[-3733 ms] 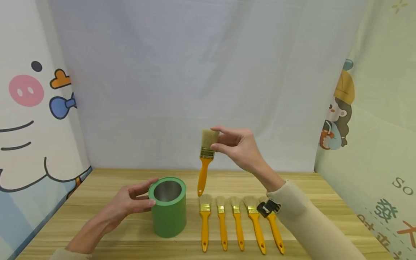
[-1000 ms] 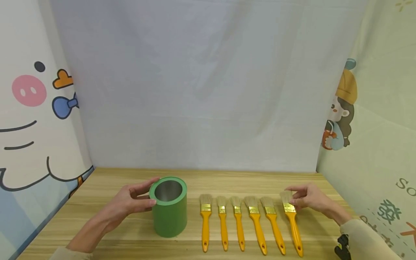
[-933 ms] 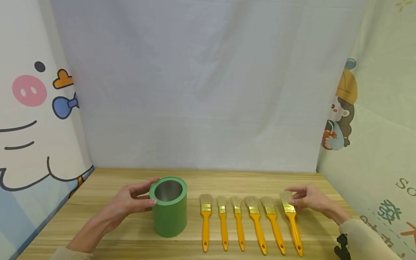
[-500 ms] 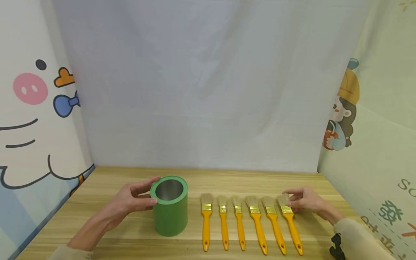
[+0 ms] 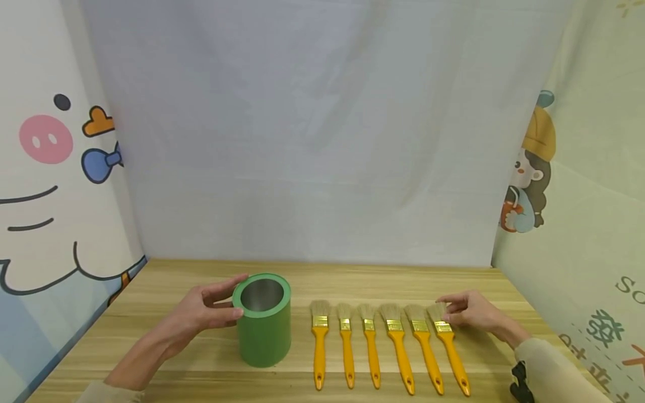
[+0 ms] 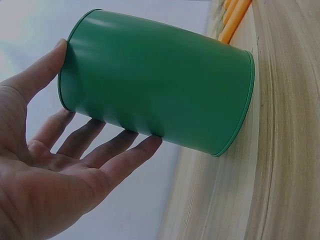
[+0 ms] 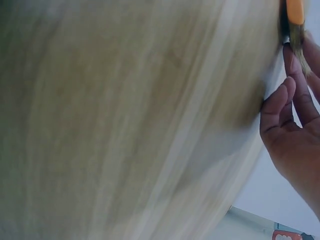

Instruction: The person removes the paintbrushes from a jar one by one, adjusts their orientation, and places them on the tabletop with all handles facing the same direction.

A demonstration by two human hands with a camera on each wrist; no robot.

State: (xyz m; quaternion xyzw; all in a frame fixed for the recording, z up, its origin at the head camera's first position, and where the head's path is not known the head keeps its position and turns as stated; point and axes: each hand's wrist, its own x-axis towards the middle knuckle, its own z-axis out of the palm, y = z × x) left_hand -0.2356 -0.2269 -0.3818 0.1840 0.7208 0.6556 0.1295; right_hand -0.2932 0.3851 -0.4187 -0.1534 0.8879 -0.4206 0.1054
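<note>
An upright green can [image 5: 264, 330], its metal inside visible, stands left of centre. My left hand [image 5: 209, 308] holds its left side; in the left wrist view the fingertips [image 6: 150, 145] touch its wall and the thumb is at the rim. To its right lies a row of flat paintbrushes with yellow handles, bristles away from me. My right hand [image 5: 471, 313] pinches the rightmost paintbrush [image 5: 453, 350] by the bristle end, its handle lying on the table. In the right wrist view that brush [image 7: 296, 12] shows only partly, between thumb and fingers.
Beside the held brush lie other paintbrushes, among them a wide one [image 5: 319, 347] nearest the can and a slanted one [image 5: 425, 350] close by. The wooden table [image 5: 201, 364] ends at a pale cloth backdrop [image 5: 312, 168]. Printed cloths hang on both sides.
My right hand has brought the paintbrush down from the air near the can to the row's right end, then shifted its bristle end slightly left. The left hand stays on the can.
</note>
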